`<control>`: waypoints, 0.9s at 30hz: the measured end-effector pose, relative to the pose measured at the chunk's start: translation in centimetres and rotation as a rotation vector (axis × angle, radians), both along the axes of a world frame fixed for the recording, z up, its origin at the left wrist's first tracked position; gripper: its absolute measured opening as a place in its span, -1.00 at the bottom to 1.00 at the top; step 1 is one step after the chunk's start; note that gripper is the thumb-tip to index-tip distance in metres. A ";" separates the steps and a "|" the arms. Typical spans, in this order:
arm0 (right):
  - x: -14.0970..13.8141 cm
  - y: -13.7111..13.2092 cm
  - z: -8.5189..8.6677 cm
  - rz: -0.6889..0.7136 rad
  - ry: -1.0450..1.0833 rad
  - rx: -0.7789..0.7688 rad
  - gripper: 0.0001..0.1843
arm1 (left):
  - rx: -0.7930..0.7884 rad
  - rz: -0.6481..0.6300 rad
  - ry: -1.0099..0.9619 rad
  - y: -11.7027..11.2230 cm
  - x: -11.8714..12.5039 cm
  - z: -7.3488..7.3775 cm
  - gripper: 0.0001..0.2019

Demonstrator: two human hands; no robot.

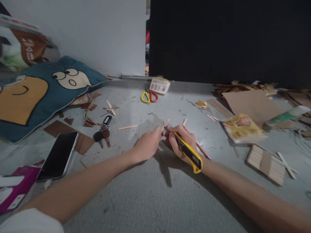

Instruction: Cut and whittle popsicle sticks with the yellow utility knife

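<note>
Right grip (182,139) around ridged cutter (190,152)

The light is dim and cool, with a pale sheen on the table (136,197) just right of the right hand (186,137). A dark shadow falls nearside of the hands, a fainter one beyond the left hand (149,144). Fine detail looks soft; far left of the hands, the bag (23,47) appears stretched and blurred.

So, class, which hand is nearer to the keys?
Left. The left hand is to the right of the keys; the right hand is farther right, holding the yellow cutter.
</note>
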State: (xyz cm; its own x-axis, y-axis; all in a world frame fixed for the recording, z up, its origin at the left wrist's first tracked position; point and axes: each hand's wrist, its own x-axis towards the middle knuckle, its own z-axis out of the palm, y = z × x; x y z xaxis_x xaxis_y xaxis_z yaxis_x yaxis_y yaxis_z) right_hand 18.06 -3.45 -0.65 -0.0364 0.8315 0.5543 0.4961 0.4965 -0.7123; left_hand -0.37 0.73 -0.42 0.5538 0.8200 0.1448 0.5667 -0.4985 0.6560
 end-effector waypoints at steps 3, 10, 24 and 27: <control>-0.4 -0.2 0.1 0.005 0.045 -0.015 -0.92 | 0.004 0.005 0.008 0.0 0.1 -0.1 -0.76; -1.4 -0.2 0.5 -0.026 0.138 -0.086 -0.94 | 0.013 0.029 0.014 0.0 0.2 -0.3 -0.78; -2.2 -0.2 1.3 0.042 0.397 -0.242 -0.89 | -0.020 0.027 0.032 -0.2 0.4 0.4 -0.75; -2.1 0.0 1.0 0.052 0.446 -0.256 -0.85 | -0.050 0.032 -0.016 -0.1 0.4 0.4 -0.75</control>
